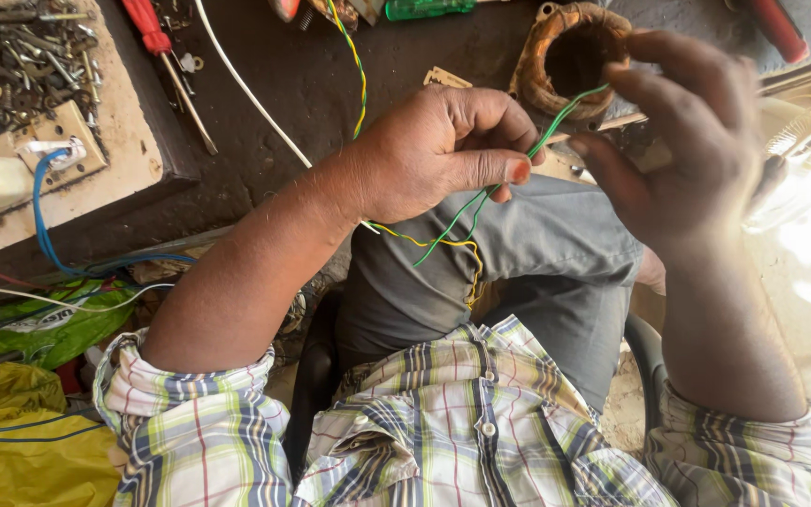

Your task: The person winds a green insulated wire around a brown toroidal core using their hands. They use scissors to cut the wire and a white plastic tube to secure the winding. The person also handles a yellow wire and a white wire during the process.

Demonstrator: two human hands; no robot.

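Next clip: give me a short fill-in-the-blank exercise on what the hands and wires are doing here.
1. Both hands pinch a thin ____ wire.
2. The left hand grips it between ____ and fingers.
3. The right hand is raised before a round copper-wire ____.
4. A red-handled ____ lies at upper left.

Missing words: green; thumb; coil; screwdriver

Both hands are holding a green wire point(481, 202): left hand point(443, 150) is pinching it, right hand point(687, 141) is gripping its upper end above the lap.

Smooth, glossy plastic insulation is being shown on the green wire point(556, 120) between the fingers point(490, 169); matt grey cloth point(556, 244) is lying below them.
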